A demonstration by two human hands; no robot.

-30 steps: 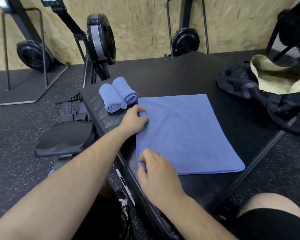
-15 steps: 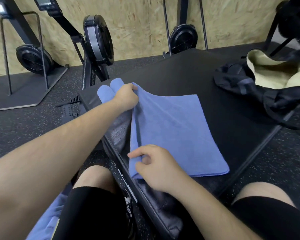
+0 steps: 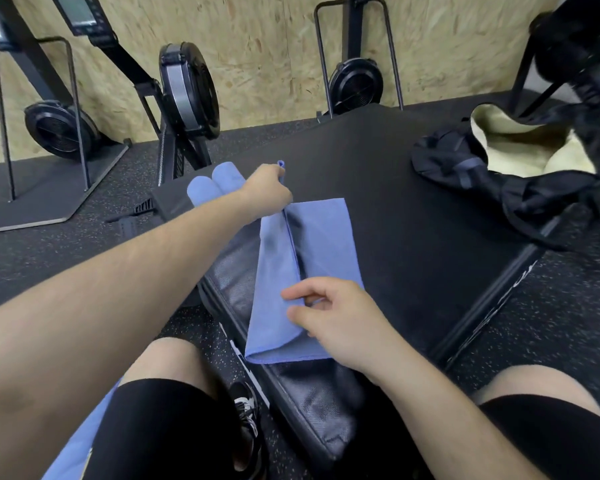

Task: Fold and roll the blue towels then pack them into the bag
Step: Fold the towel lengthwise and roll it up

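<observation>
On the mat (image 3: pixel 413 254), towel (image 3: pixel 274 271) half-folded, long axis near-to-far. Raised far corner pinched by left hand (image 3: pixel 267 192); near edge pinched by right hand (image 3: pixel 336 317). Two rolls (image 3: pixel 208 185) partly hidden behind left hand; bag (image 3: pixel 465 168) cut off at right.

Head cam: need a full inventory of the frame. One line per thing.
half-folded towel: 1, blue, mat's near-left edge, one side lifted over
rolled towels: 2, blue, mat's far-left corner, side by side
bag: 1, black with cream lining, open, mat's far-right edge
mat: 1, black, centre
flywheel machines: 3, black, along the chipboard wall
blue cloth: 1, lower left by the left leg, mostly hidden
shoe: 1, black, white laces, between left leg and mat
left hand: 1, grips the towel's far corner, raised
right hand: 1, pinches its near edge
</observation>
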